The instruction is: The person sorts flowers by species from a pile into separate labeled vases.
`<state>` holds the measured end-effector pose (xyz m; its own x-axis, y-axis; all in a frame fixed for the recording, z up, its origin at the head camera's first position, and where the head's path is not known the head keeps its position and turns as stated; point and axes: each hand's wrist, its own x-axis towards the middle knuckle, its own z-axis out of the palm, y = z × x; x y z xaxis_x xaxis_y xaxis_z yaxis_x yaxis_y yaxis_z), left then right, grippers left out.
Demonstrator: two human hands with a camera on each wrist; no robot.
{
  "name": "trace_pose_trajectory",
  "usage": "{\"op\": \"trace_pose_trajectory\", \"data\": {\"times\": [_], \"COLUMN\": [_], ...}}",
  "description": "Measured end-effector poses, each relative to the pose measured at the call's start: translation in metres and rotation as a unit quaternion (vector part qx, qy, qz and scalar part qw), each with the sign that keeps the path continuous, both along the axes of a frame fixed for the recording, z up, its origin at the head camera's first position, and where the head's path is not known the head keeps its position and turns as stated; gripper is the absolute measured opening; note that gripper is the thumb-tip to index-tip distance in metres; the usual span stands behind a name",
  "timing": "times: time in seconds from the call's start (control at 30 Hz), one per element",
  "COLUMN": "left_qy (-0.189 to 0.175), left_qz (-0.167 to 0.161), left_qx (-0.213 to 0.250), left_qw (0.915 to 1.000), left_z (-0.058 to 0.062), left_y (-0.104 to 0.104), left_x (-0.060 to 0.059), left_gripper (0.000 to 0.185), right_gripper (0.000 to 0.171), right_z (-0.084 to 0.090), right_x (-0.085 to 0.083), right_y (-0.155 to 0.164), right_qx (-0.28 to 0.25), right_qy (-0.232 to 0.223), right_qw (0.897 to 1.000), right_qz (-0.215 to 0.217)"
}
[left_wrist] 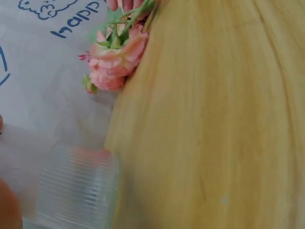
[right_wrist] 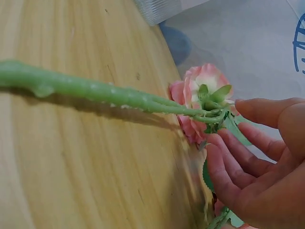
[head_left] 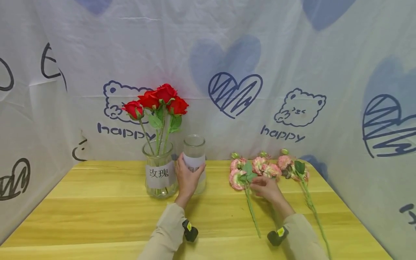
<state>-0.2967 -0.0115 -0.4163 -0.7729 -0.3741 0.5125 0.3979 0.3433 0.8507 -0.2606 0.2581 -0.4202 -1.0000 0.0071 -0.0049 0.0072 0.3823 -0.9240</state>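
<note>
My left hand [head_left: 188, 177] grips a narrow clear glass vase [head_left: 194, 143] with a white paper label that the fingers partly cover. Its ribbed glass lower part [left_wrist: 78, 186] shows in the left wrist view. My right hand [head_left: 267, 188] is at the flower end of a pink flower stem [head_left: 251, 209], its fingers loosely bent. In the right wrist view the thumb [right_wrist: 259, 109] and fingertips lie right beside the pink bloom [right_wrist: 205, 83] and its green leaves, with a gap between thumb and fingers.
Left of the narrow vase stands a wider glass vase [head_left: 160, 191] holding several red roses [head_left: 165, 93]. More pink flowers [head_left: 271, 170] lie toward the back right, one with a long stem [head_left: 313, 209] reaching the front. A printed cloth [head_left: 221, 36] hangs behind the wooden table [head_left: 97, 216].
</note>
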Motion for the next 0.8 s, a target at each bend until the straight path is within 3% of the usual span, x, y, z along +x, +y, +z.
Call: {"op": "trace_pose_trajectory", "data": {"times": [0.37,0.8], "left_qy": [0.04,0.055], "left_qz": [0.02,0.028], "left_qx": [-0.039,-0.05], "left_qw": [0.9982,0.9969], "left_z": [-0.008,-0.008], "left_y": [0.0,-0.002], "left_x": [-0.003,-0.002], "left_gripper": [0.083,0.082], "right_gripper": [0.042,0.037], "right_z": [-0.003,-0.009], "right_x": [-0.001,-0.003], "right_y": [-0.011,-0.013], "right_qx": [0.012,-0.016], "right_qy": [-0.053,-0.068], "right_qw": [0.999,0.998], "right_qz": [0.004,0.01]}}
